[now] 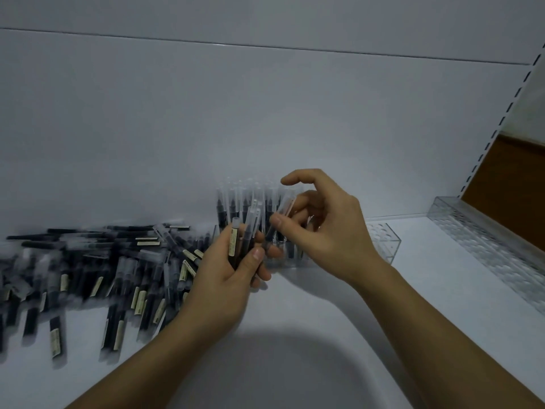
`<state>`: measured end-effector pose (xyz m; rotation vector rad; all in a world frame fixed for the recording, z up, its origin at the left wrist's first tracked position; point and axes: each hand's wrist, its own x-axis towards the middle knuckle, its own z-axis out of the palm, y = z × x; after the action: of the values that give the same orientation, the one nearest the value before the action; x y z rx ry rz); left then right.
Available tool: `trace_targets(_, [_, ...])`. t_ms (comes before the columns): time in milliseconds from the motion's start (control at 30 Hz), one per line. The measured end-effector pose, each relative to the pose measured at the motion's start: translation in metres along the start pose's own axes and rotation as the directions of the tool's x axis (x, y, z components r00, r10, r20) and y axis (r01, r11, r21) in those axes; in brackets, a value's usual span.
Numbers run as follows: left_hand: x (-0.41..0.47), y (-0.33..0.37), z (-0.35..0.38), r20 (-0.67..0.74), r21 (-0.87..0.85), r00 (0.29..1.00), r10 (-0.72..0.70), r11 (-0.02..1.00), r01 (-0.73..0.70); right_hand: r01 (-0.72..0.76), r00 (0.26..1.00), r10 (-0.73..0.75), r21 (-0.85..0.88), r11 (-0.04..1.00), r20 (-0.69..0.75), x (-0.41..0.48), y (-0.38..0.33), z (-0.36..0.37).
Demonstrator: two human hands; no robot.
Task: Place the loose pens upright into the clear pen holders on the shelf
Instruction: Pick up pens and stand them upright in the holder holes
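Step in hand: pen transfer. The left hand grips a bundle of black, clear-capped pens. The right hand pinches one black pen, tilted. Next move: align it upright over a free hole in the clear plastic pen holder, far right. The loose pen pile lies left.

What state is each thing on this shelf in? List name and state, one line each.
Left grip, holds a pen bundle.
Right grip, pinches one pen.
Pile, loose, lying flat.
Middle holder, part-hidden, pens upright in it.
Right holder, no pens seen.
Long tray, no pens seen.
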<state>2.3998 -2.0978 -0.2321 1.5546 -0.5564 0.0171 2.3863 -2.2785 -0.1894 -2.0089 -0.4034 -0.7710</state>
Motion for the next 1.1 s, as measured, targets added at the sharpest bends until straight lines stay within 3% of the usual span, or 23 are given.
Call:
trace_targets(200, [-0.002,0.0,0.006,-0.036,-0.025,0.998,-0.043,0.999,0.043,-0.137,0.982,0.168,0.28,0.95,-0.091,0.005,0.002,-0.009])
trace_targets(467, [-0.001,0.001,0.008,0.013,0.064,0.999,0.053,0.997,-0.054,-0.154,0.901,0.308,0.439,0.885,-0.305,0.017,0.013,-0.045])
trace_targets(567, [0.0,0.0,0.009,0.028,0.015,0.999,0.028,0.999,-0.029,-0.136,0.879,0.299,0.406,0.904,-0.371,0.019,0.021,-0.053])
trace_targets(800, [0.0,-0.006,0.006,0.029,0.086,0.999,-0.041,0.996,0.039,-0.191,0.823,0.267,0.198,0.961,-0.502,0.019,0.042,-0.06])
trace_targets(1100, [-0.004,0.004,0.008,0.08,0.142,0.996,-0.032,0.99,0.02,-0.231,0.812,0.198,0.009,0.973,-0.549,0.016,0.047,-0.052])
